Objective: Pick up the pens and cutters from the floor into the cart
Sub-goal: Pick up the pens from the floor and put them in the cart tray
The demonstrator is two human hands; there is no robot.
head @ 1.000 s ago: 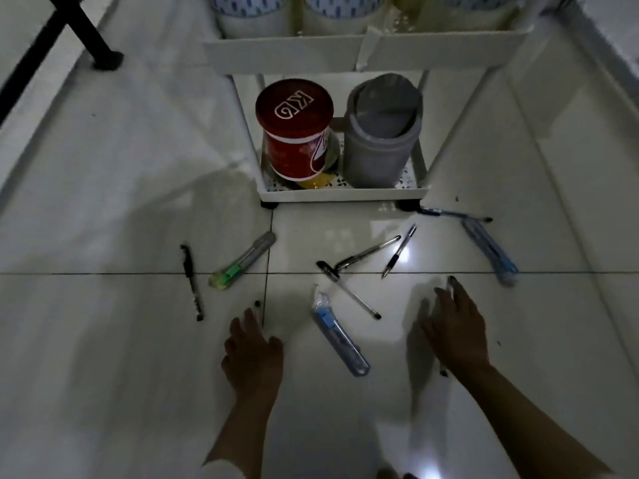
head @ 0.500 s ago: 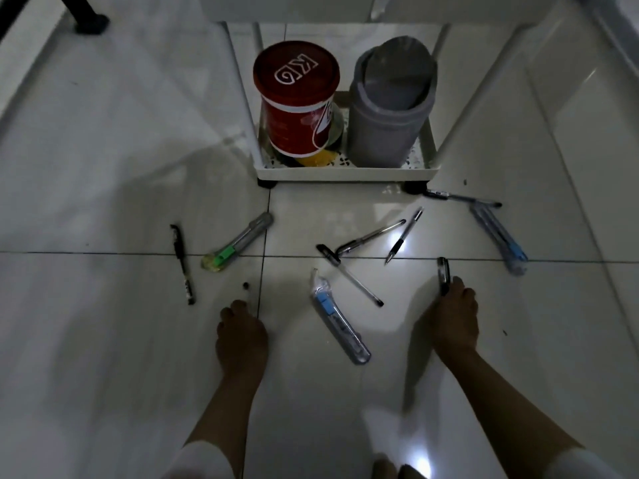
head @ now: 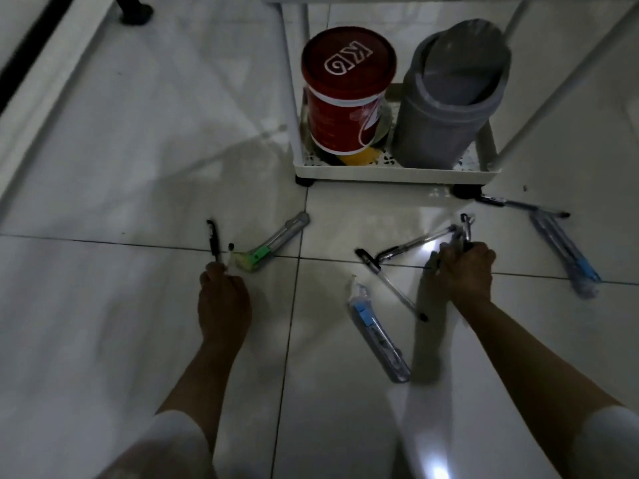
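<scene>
Head view of a dim, white-tiled floor (head: pixel 103 323) with pens and cutters scattered in front of a white cart (head: pixel 394 172). The cart's bottom shelf carries a red canister (head: pixel 345 91) at left and a grey lidded bin (head: pixel 446 98) at right, standing side by side. The left hand (head: pixel 223 302) reaches forward with its grip curled around a black pen (head: pixel 213 240), whose upper part projects beyond the fingers; a small dark-capped item sits just beside it, too blurred to tell whether it is also held. Touching that hand's far side lies the green cutter (head: pixel 269 248), angled toward the cart's left foot. The right hand (head: pixel 463 271) is closed in a narrow grip on a dark pen (head: pixel 466 229) that stands up from the fist, next to the ends of two more pens (head: pixel 415 245) lying on the tile. Between the two hands lie a clear pen (head: pixel 390 283) and, nearer the viewer, a blue cutter (head: pixel 375 326). At far right, well apart from the hands, a second blue cutter (head: pixel 563 252) lies lengthwise, with another pen (head: pixel 522 205) just beside the cart's right caster. White sleeves show at the lower edge.
</scene>
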